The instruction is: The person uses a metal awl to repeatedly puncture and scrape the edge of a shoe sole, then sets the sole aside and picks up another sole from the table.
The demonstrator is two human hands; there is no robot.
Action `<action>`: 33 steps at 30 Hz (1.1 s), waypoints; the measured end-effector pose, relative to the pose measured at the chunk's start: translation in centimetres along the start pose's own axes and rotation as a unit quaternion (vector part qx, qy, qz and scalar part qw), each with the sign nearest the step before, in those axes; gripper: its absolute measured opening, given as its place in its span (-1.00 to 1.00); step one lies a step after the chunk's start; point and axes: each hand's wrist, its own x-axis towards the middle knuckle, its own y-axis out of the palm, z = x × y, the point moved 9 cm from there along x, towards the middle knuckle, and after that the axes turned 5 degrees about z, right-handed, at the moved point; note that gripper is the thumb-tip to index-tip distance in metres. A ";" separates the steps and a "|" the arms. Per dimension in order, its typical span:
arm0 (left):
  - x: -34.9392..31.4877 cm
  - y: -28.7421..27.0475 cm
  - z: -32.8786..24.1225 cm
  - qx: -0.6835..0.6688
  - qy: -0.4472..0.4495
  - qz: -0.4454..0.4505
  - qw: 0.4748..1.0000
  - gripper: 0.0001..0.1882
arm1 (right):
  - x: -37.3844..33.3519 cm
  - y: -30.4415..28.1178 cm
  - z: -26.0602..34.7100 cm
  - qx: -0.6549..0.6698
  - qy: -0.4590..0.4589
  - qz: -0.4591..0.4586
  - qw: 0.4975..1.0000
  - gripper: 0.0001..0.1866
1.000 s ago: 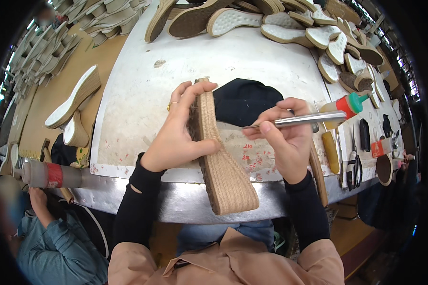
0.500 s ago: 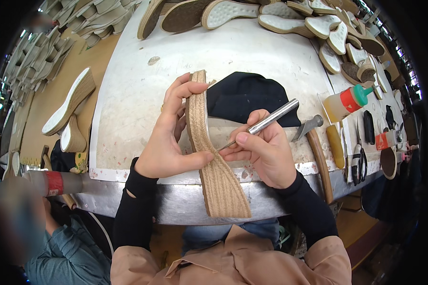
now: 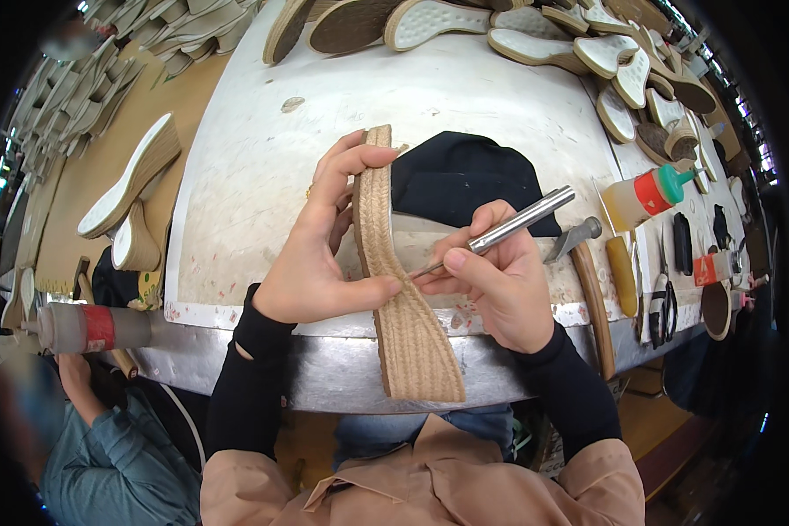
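Note:
A wedge shoe sole with a braided, rope-like side stands on edge over the near rim of the table. My left hand grips it, fingers round the narrow far end and thumb pressed on the braid near the middle. In my right hand is an awl-like tool with a shiny metal handle, pinched between thumb and fingers. Its thin tip meets the sole's right edge close to my left thumb; whether it enters the braid I cannot tell. Behind lies a dark folded cloth.
To the right are a hammer, a yellow-handled tool, scissors and a green-capped glue bottle. More soles pile up at the back. A clear bottle lies left, beside a co-worker's sleeve.
The view has shifted slightly, so the table things appear a bit further right. My right hand and the tool have moved a little right and tilted flatter; both grips are unchanged.

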 end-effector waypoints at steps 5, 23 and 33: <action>0.2 0.0 0.2 0.010 0.021 0.004 1.000 -0.03 | -0.9 1.6 2.3 -0.214 -0.122 0.021 0.969 -0.69; 0.2 0.0 -0.6 0.044 0.045 0.013 0.998 -0.03 | 0.1 -0.8 -3.0 0.134 0.126 0.014 0.983 -0.76; -0.1 0.0 -0.9 0.050 0.046 -0.014 0.998 -0.05 | -2.5 2.9 3.0 -0.253 -0.233 0.041 0.938 -0.68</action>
